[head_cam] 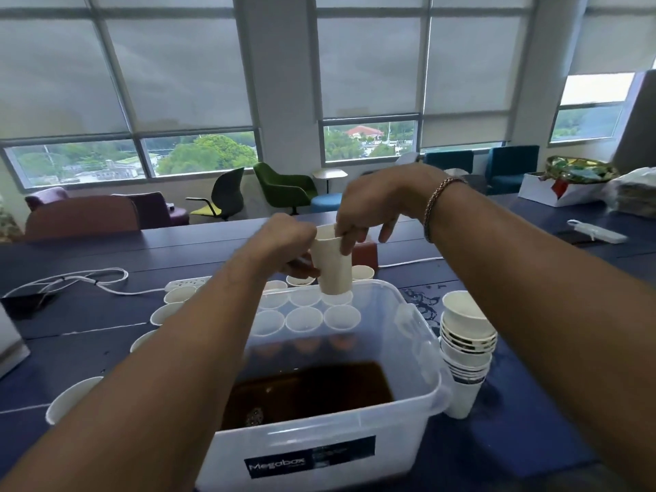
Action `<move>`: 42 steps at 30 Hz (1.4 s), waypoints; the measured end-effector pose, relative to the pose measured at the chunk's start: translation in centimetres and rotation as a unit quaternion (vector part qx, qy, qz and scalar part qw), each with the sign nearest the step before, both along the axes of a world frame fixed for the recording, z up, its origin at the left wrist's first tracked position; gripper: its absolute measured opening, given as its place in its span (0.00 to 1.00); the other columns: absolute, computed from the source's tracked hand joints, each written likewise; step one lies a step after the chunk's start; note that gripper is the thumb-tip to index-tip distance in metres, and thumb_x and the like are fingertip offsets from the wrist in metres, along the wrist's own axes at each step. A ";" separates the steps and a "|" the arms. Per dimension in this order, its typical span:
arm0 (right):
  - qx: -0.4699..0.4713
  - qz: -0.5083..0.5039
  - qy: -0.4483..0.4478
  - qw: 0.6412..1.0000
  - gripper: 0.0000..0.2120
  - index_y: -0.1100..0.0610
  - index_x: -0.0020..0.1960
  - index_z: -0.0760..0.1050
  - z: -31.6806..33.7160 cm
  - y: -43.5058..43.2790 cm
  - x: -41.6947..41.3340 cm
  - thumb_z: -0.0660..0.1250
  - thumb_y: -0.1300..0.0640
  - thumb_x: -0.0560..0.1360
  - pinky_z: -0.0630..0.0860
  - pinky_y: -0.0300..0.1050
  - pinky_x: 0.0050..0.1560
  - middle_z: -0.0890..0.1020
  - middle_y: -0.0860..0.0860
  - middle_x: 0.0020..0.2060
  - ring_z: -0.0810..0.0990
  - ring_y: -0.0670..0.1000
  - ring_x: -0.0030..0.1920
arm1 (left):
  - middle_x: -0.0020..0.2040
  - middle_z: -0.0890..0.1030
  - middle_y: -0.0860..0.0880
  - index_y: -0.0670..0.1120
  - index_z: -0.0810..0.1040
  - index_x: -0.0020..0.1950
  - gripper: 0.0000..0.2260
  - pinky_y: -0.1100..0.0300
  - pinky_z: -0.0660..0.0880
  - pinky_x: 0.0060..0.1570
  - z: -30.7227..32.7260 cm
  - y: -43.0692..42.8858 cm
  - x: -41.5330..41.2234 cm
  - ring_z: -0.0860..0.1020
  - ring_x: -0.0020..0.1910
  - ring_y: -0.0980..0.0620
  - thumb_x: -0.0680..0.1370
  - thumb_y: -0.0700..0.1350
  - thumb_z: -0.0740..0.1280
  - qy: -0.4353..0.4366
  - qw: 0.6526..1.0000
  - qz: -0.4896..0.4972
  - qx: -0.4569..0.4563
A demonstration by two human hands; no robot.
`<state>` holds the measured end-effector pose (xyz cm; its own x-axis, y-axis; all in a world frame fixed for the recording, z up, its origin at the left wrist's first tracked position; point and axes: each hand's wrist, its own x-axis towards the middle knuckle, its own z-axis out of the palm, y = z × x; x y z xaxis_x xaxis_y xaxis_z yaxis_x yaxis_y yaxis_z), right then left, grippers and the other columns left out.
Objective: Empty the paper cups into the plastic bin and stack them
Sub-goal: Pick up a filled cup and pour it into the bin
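Observation:
A clear plastic bin (419,353) stands on the dark blue table and holds brown liquid in its bottom. Above its far edge, both hands hold white paper cups (333,264) nested together, upright. My left hand (284,243) grips them from the left side. My right hand (365,211) pinches the top cup's rim from above. Right of the bin stands a leaning stack of empty cups (466,353). Several single cups (305,319) stand behind the bin and along its left side (71,395).
A white power strip (188,283) with cables (67,280) lies at the left back of the table. Liquid is spilled (422,296) on the table near the stack. A brown box (365,255) stands behind the cups. Another power strip (596,233) and bags sit far right.

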<state>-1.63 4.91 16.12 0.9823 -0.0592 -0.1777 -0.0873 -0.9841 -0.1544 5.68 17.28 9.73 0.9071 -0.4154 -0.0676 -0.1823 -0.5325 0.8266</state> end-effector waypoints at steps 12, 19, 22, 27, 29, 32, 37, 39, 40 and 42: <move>0.407 -0.078 -0.172 0.894 0.25 0.47 0.59 0.67 -10.8 2.7 -2.2 0.77 0.52 0.69 0.82 0.51 0.46 0.76 0.46 0.51 0.77 0.50 0.50 | 0.47 0.82 0.37 0.38 0.76 0.57 0.12 0.47 0.83 0.46 -1.7 3.5 -2.9 0.85 0.37 0.42 0.81 0.44 0.59 -0.009 0.997 0.027 -0.069; 0.501 -0.092 -0.242 0.826 0.26 0.45 0.59 0.69 -13.5 2.4 -1.8 0.78 0.56 0.67 0.81 0.49 0.50 0.78 0.44 0.50 0.77 0.48 0.50 | 0.48 0.84 0.44 0.45 0.78 0.53 0.13 0.52 0.81 0.44 -3.5 4.0 -3.1 0.85 0.40 0.46 0.84 0.48 0.55 -0.009 0.997 0.009 -0.079; 0.507 -0.107 -0.256 0.816 0.26 0.46 0.60 0.70 -14.2 1.9 -1.9 0.78 0.56 0.67 0.79 0.45 0.47 0.78 0.43 0.50 0.77 0.48 0.51 | 0.50 0.82 0.47 0.45 0.77 0.51 0.18 0.50 0.78 0.53 -5.1 4.4 -2.0 0.81 0.47 0.47 0.84 0.54 0.53 -0.116 0.993 0.035 -0.008; 0.494 -0.104 -0.234 0.831 0.30 0.44 0.63 0.66 -15.3 1.5 -2.2 0.77 0.56 0.68 0.76 0.41 0.46 0.75 0.43 0.51 0.75 0.48 0.51 | 0.64 0.78 0.49 0.52 0.76 0.63 0.15 0.46 0.72 0.62 -9.1 6.6 0.2 0.75 0.61 0.44 0.83 0.55 0.54 -0.224 0.958 0.059 0.166; 0.481 -0.100 -0.234 0.839 0.29 0.44 0.61 0.66 -15.5 1.5 -2.3 0.77 0.57 0.68 0.74 0.38 0.43 0.75 0.42 0.50 0.74 0.47 0.49 | 0.70 0.75 0.50 0.56 0.74 0.68 0.17 0.41 0.66 0.68 -10.0 7.0 0.6 0.71 0.68 0.44 0.83 0.55 0.54 -0.225 0.952 0.044 0.201; 0.446 -0.092 -0.233 0.859 0.29 0.45 0.63 0.67 -15.9 1.3 -2.3 0.77 0.57 0.68 0.70 0.35 0.40 0.75 0.41 0.51 0.74 0.46 0.49 | 0.75 0.69 0.52 0.59 0.71 0.72 0.18 0.35 0.54 0.73 -10.1 6.9 0.6 0.65 0.74 0.45 0.84 0.54 0.54 -0.221 0.948 0.041 0.225; 0.360 -0.081 -0.240 0.898 0.29 0.49 0.63 0.70 -16.4 1.3 -2.1 0.78 0.57 0.65 0.71 0.36 0.43 0.78 0.45 0.52 0.76 0.47 0.52 | 0.78 0.63 0.54 0.61 0.67 0.74 0.18 0.28 0.43 0.71 -10.1 7.1 0.6 0.59 0.78 0.47 0.84 0.54 0.54 -0.219 0.940 0.030 0.261; 0.316 -0.070 -0.238 0.916 0.28 0.50 0.62 0.71 -16.5 1.4 -2.1 0.78 0.57 0.65 0.71 0.37 0.44 0.77 0.45 0.51 0.76 0.47 0.52 | 0.78 0.62 0.54 0.62 0.66 0.75 0.18 0.27 0.42 0.70 -10.1 7.1 0.7 0.57 0.78 0.47 0.84 0.55 0.54 -0.218 0.939 0.025 0.264; 0.295 -0.065 -0.236 0.924 0.28 0.50 0.61 0.71 -16.5 1.4 -2.2 0.77 0.57 0.66 0.69 0.36 0.43 0.77 0.45 0.51 0.75 0.47 0.51 | 0.79 0.62 0.54 0.62 0.65 0.75 0.18 0.27 0.42 0.70 -10.1 7.2 0.7 0.57 0.78 0.47 0.84 0.55 0.54 -0.217 0.939 0.023 0.266; 0.248 -0.059 -0.234 0.938 0.25 0.50 0.60 0.71 -16.4 1.5 -2.5 0.76 0.56 0.66 0.65 0.29 0.39 0.77 0.44 0.48 0.74 0.47 0.48 | 0.79 0.60 0.54 0.62 0.64 0.75 0.19 0.27 0.41 0.70 -10.2 7.2 0.7 0.56 0.79 0.47 0.84 0.55 0.54 -0.216 0.939 0.021 0.268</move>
